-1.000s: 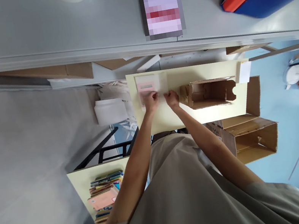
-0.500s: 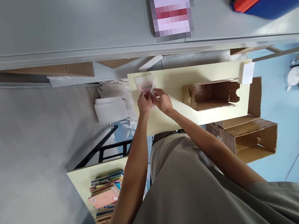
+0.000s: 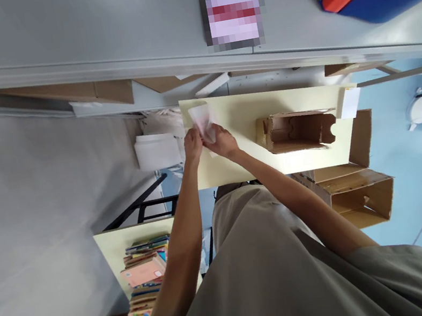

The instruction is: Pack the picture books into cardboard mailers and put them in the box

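Head view: a pale, translucent thin sheet (image 3: 201, 118) slants up the upper-centre frame from my right hand (image 3: 224, 142), which pinches its lower end; my left hand (image 3: 193, 145) sits alongside, its grip I cannot tell.

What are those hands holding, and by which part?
A thin whitish sheet, it seems: the left hand and the right hand have it by its near end. The exact grip is too blurred to tell.
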The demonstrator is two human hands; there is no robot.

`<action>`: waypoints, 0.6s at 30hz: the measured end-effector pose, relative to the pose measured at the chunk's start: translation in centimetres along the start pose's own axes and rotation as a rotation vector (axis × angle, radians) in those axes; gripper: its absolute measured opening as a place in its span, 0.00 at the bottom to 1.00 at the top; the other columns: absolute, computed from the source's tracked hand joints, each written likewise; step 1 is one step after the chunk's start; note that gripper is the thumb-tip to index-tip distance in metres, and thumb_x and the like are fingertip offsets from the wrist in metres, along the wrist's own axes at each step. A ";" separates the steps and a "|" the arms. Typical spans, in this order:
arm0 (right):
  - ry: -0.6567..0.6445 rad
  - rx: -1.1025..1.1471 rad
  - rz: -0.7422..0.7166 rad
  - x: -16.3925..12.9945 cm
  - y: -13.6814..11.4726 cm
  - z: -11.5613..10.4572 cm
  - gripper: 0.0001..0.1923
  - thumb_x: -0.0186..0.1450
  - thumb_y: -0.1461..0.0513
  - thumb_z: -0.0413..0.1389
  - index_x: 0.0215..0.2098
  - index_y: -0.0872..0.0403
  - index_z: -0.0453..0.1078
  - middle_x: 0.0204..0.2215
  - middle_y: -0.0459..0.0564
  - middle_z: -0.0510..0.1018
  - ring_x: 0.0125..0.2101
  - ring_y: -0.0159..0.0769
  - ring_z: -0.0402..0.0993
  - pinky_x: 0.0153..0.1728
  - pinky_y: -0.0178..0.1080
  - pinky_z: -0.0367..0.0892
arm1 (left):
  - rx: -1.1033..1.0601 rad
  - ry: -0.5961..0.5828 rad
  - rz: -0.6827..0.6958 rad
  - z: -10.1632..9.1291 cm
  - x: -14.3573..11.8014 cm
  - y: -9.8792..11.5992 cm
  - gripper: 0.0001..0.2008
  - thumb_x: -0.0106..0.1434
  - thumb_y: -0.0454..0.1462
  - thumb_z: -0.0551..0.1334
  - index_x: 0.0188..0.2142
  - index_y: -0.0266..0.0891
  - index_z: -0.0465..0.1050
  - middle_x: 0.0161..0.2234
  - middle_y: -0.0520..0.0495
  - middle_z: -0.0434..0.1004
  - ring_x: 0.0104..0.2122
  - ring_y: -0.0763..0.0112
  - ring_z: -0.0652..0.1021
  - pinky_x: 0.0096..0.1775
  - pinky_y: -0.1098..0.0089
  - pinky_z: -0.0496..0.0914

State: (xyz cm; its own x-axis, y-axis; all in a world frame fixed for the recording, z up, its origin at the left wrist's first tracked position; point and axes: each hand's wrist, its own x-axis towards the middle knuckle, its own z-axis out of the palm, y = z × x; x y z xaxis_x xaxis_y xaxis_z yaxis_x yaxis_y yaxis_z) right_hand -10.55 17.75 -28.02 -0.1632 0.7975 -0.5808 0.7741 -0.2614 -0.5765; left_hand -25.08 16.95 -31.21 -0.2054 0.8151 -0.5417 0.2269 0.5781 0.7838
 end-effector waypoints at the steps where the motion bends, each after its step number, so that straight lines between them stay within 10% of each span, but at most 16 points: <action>1: -0.018 -0.005 -0.008 -0.4 0.1 -0.2 0.34 0.74 0.52 0.65 0.72 0.54 0.64 0.70 0.68 0.77 0.63 0.66 0.80 0.63 0.63 0.79 | -0.049 -0.011 -0.041 0.4 -0.6 0.6 0.26 0.79 0.61 0.54 0.42 0.44 0.76 0.37 0.40 0.85 0.43 0.57 0.87 0.46 0.62 0.81; 5: -0.020 0.010 -0.043 -2.7 0.5 -1.6 0.26 0.77 0.64 0.52 0.72 0.49 0.64 0.65 0.61 0.83 0.55 0.58 0.86 0.58 0.59 0.81 | -0.112 -0.043 -0.076 2.6 -3.1 3.2 0.20 0.81 0.56 0.57 0.45 0.44 0.74 0.38 0.42 0.84 0.42 0.59 0.87 0.48 0.61 0.83; 10: -0.042 -0.017 -0.151 -8.6 1.7 -6.7 0.26 0.79 0.64 0.47 0.72 0.53 0.67 0.51 0.61 0.90 0.46 0.59 0.88 0.52 0.55 0.81 | 0.150 0.099 0.212 2.8 -7.7 6.9 0.10 0.70 0.38 0.67 0.50 0.44 0.75 0.54 0.39 0.84 0.59 0.55 0.83 0.60 0.57 0.81; 14: -0.022 -0.019 -0.393 -15.5 4.6 -14.2 0.27 0.79 0.61 0.48 0.74 0.51 0.69 0.48 0.57 0.91 0.43 0.55 0.89 0.49 0.49 0.82 | 0.281 0.154 0.494 2.3 -15.1 14.9 0.37 0.64 0.36 0.73 0.71 0.48 0.68 0.75 0.36 0.68 0.77 0.42 0.68 0.71 0.44 0.73; 18: 0.076 -0.086 -0.589 -20.1 8.6 -23.1 0.26 0.79 0.63 0.50 0.72 0.45 0.74 0.57 0.54 0.89 0.47 0.53 0.90 0.49 0.51 0.83 | 0.512 -0.120 0.765 4.4 -21.0 23.1 0.32 0.65 0.31 0.71 0.67 0.53 0.77 0.79 0.46 0.63 0.84 0.34 0.49 0.80 0.28 0.50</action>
State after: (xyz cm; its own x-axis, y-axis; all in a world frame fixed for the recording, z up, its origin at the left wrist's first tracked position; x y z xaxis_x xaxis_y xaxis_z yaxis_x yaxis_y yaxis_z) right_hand 13.48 11.98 -8.00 -0.5382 0.8323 -0.1327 0.6135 0.2789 -0.7388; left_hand -11.30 13.36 -3.04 0.2672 0.9635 0.0172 0.6582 -0.1955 0.7270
